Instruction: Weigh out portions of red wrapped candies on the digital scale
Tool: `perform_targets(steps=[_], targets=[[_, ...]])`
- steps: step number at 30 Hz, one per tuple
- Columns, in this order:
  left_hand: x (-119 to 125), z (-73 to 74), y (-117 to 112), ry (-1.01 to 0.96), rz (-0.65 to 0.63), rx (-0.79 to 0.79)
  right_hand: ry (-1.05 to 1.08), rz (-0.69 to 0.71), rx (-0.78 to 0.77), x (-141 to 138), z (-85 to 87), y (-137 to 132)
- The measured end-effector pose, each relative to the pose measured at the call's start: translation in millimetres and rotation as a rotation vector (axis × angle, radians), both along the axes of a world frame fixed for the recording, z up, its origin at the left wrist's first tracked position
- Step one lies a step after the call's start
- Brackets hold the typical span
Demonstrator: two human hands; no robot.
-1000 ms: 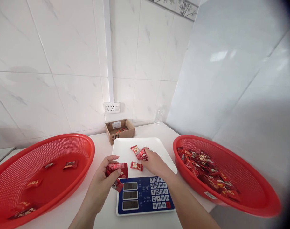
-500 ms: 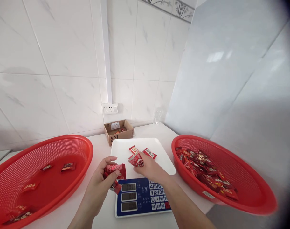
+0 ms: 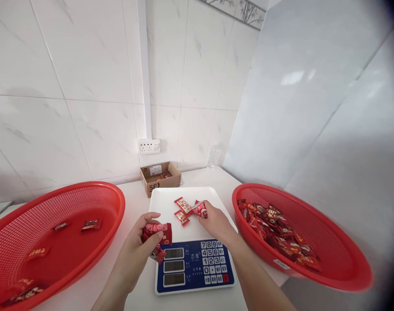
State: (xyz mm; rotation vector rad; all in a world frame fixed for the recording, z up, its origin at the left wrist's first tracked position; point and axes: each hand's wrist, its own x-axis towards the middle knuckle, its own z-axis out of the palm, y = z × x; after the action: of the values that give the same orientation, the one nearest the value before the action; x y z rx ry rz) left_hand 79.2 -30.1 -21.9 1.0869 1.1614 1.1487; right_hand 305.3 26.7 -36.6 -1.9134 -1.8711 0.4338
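a white tiled wall with a socket (image 3: pixel 149 146) backs a white surface (image 3: pixel 137 203) set into a corner. near the front edge of the surface, the left hand (image 3: pixel 135 255) has its fingers (image 3: pixel 151 236) closed around a bundle of packets (image 3: pixel 158 229); the top packet's long axis runs roughly parallel to that front edge, and a lower one hangs down out of the grip toward the displays of the scale (image 3: pixel 193 268). the right hand (image 3: pixel 218 224) pinches a single packet (image 3: pixel 201 209) between thumb and fingertips, its long axis slanting toward the far left corner, just over the scale's white tray (image 3: pixel 164 198). two loose packets (image 3: pixel 183 204) lie on the tray just beside it, both angled. all the packets are small, glossy red wrappers with pale printed patches and crimped ends. the left basket (image 3: pixel 96 190), red mesh plastic along the left edge of the surface, holds a few scattered packets. the right basket (image 3: pixel 333 255), at the right edge, holds a dense heap of them along its near-left side. a small open cardboard box (image 3: pixel 160 183) toward the far edge has red packets inside.
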Motion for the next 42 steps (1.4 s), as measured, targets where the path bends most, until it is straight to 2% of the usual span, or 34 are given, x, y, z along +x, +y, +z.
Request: perform_targets(steps=[3, 6, 9, 13, 17, 20, 24, 26, 29, 33, 36, 38, 42], targets=[[2, -0.3, -1, -0.003, 0.001, -0.009, 0.090, 0.002, 0.052, -3, 5.3, -5], [8, 0.5, -3, -0.010, -0.005, -0.042, 0.444, 0.100, 0.098, -7, 10.7, -18], [15, 1.3, -5, -0.021, -0.043, -0.078, 0.792, 0.212, 0.033, -14, 12.0, -35], [23, -0.5, -8, -0.038, -0.091, -0.115, 0.968, 0.245, -0.037, -29, 11.0, -51], [28, -4.5, -10, -0.037, -0.147, -0.111, 0.886, 0.152, -0.039, -37, 11.6, -53], [26, -6.8, -8, -0.025, -0.186, -0.086, 0.792, 0.072, 0.043, -30, 12.5, -47], [16, -8.9, -1, 0.056, -0.086, -0.021, 0.568, -0.154, 0.237, -3, 11.3, -36], [11, -9.8, 2, 0.064, -0.029, 0.009, 0.426, -0.224, 0.298, 9, 8.0, -34], [8, -11.4, 4, 0.039, -0.007, 0.034, 0.204, -0.152, 0.307, 13, -0.5, -36], [8, -14.6, 4, 0.039, -0.031, 0.027, 0.038, 0.091, 0.283, 1, -9.5, -44], [9, -16.0, 4, 0.021, -0.036, 0.022, 0.072, 0.197, 0.165, -5, -7.4, -49], [9, -15.3, 4, -0.020, -0.022, 0.025, 0.132, 0.195, 0.110, -6, -3.0, -51], [10, -9.5, 5, -0.262, 0.053, -0.047, 0.235, 0.204, 0.087, -6, 2.4, -50]])
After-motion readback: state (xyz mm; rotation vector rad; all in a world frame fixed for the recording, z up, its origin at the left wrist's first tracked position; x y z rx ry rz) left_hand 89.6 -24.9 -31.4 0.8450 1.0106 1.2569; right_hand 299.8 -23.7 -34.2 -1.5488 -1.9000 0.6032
